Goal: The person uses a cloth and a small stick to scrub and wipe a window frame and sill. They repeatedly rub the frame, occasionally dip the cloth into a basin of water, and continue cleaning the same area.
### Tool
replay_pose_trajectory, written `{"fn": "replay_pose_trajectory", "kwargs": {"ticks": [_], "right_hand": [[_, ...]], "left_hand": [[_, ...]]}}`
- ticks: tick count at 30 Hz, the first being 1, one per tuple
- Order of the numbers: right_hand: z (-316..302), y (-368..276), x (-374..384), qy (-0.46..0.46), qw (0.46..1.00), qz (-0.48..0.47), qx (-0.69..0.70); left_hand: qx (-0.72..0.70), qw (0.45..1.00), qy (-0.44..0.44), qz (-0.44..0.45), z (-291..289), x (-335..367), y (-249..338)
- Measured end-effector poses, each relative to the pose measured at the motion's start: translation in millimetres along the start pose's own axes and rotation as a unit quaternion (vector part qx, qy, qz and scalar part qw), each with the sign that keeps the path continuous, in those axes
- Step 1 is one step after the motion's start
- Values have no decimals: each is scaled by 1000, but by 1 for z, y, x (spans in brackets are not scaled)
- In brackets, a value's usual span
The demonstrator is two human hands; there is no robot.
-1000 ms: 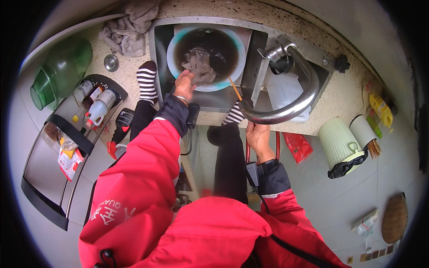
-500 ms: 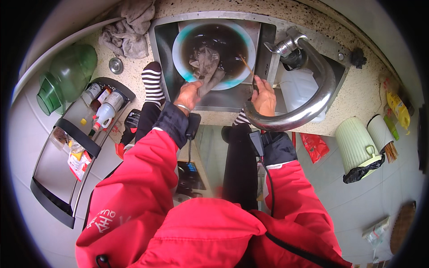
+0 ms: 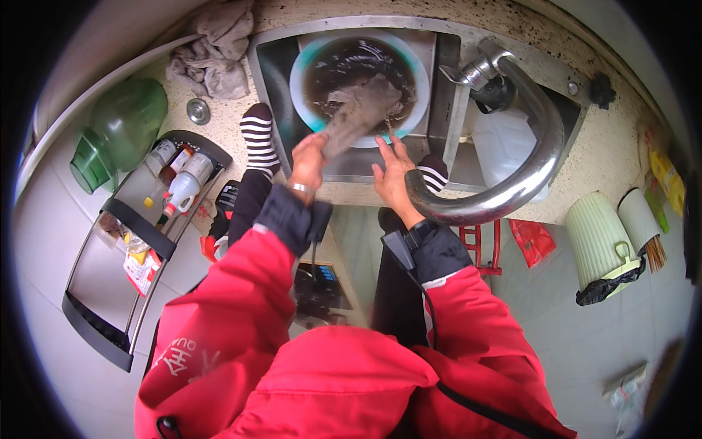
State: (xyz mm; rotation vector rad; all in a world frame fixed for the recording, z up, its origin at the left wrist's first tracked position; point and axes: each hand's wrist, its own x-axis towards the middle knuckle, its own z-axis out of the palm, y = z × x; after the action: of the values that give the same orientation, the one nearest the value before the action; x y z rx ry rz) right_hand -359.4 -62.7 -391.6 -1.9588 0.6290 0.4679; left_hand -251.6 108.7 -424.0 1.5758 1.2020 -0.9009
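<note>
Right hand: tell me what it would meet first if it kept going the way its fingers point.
The right hand points up the picture toward the basin. It would probably meet the basin's pale rim first, then the wet grey cloth that the left hand has in its grip. Depth is unclear here.

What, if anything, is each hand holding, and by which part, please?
The left hand grips the wet grey cloth by its near end; the right hand holds nothing.

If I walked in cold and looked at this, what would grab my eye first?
Probably the bright red jacket filling the lower half, then the left hand lifting a wet grey cloth out of a round basin of dark water in the steel sink. The big curved chrome tap sweeps across the right, beside the right hand.
</note>
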Motion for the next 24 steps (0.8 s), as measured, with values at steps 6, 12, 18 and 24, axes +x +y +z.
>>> {"fn": "replay_pose_trajectory", "kwargs": {"ticks": [6,12,18,24], "right_hand": [[-32,34,-42,-20,999,24,8],[-20,0,-10,-38,997,-37,64],[-10,-53,11,-39,976,-152,150],[-7,-55,20,35,958,-130,254]], "left_hand": [[130,989,-45,48,43,56,-19],[-89,975,-201,-12,15,-62,2],[-109,954,-275,49,-33,-159,42],[-68,978,-152,129,-61,-148,50]]}}
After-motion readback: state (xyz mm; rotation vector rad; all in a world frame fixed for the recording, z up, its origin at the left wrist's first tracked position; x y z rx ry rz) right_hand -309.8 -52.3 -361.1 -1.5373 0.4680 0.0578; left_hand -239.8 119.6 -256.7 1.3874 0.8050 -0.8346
